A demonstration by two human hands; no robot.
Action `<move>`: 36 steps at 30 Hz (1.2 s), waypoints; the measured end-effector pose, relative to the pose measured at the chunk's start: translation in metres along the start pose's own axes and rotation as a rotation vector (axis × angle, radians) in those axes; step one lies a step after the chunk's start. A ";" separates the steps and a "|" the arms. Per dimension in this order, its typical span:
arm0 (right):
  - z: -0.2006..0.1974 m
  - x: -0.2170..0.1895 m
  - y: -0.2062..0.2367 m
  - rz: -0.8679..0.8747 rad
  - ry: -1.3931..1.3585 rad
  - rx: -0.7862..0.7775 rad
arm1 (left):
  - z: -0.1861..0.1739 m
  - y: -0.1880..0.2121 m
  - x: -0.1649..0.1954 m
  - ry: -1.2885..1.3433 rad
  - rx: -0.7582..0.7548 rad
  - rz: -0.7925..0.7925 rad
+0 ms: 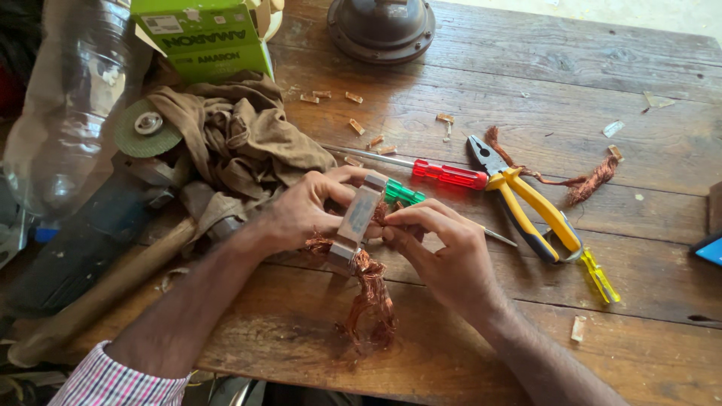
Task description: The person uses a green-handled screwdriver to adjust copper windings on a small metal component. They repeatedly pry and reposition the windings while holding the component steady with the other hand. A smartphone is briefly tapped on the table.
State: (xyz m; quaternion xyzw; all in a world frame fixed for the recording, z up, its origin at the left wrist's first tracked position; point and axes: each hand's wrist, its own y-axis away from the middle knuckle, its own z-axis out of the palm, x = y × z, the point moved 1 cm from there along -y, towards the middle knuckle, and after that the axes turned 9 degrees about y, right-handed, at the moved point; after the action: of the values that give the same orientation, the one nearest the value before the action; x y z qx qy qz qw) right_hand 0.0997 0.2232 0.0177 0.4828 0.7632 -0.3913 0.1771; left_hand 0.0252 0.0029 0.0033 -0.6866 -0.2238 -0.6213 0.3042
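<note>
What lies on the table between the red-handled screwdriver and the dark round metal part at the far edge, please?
In the head view, only small cut scraps lie scattered on the bare wooden table between the red-handled screwdriver and the round metal part.

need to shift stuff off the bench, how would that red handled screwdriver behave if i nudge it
The red-handled screwdriver looks rigid, with a thin metal shaft. Its rounded handle suggests it may roll on the wooden table, though the yellow-handled pliers beside its end would probably stop it.
</note>
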 end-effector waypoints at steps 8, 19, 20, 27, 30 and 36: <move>0.001 0.007 0.001 0.146 0.032 -0.174 | -0.004 0.000 -0.001 -0.150 -0.003 0.040; 0.001 0.018 0.000 0.169 -0.175 -0.177 | 0.000 0.003 0.010 -0.003 -0.006 -0.084; 0.001 0.017 0.000 0.125 -0.122 -0.164 | 0.001 0.003 0.009 0.062 -0.002 -0.106; -0.001 0.010 -0.004 0.110 -0.009 -0.205 | -0.002 -0.001 0.004 0.053 -0.014 0.004; -0.001 0.013 -0.003 0.188 0.010 -0.229 | -0.005 0.001 0.000 0.027 -0.022 0.010; -0.001 0.030 -0.001 0.387 -0.272 -0.201 | -0.010 0.002 -0.018 0.173 0.150 -0.142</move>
State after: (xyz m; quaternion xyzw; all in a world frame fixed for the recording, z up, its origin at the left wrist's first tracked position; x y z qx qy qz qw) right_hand 0.0847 0.2419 -0.0004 0.5427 0.6607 -0.3339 0.3969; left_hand 0.0172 -0.0037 -0.0140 -0.5881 -0.2906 -0.6797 0.3282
